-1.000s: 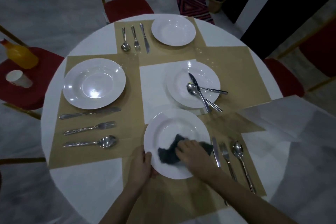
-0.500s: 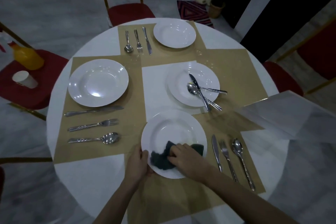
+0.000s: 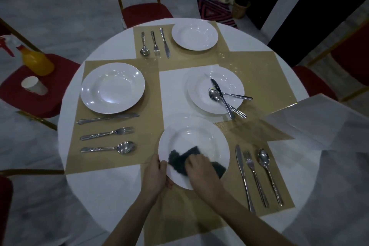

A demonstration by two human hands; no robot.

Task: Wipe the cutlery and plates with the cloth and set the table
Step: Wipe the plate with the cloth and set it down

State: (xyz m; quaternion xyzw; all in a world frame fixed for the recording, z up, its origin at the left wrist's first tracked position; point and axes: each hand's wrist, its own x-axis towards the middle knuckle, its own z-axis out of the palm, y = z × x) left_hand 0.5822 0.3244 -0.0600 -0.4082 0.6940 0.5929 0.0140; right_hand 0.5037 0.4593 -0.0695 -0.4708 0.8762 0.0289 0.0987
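Round tabletop (image 3: 95, 185): our left hand (image 3: 154, 175) grips plate (image 3: 191, 134) rim, right hand (image 3: 201, 171) presses cloth (image 3: 179, 157); overhanging plate may tip.

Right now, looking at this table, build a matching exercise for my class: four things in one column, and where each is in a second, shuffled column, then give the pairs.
Things
1. dark cloth
2. crossed knife, fork and spoon
3. paper cup
4. left hand

Places
A. on the red chair seat beside the orange spray bottle
B. gripping the rim of the near plate
C. piled on the centre plate
D. pressed onto the near plate under the right hand

Pairs: 1-D, 2-C, 3-A, 4-B
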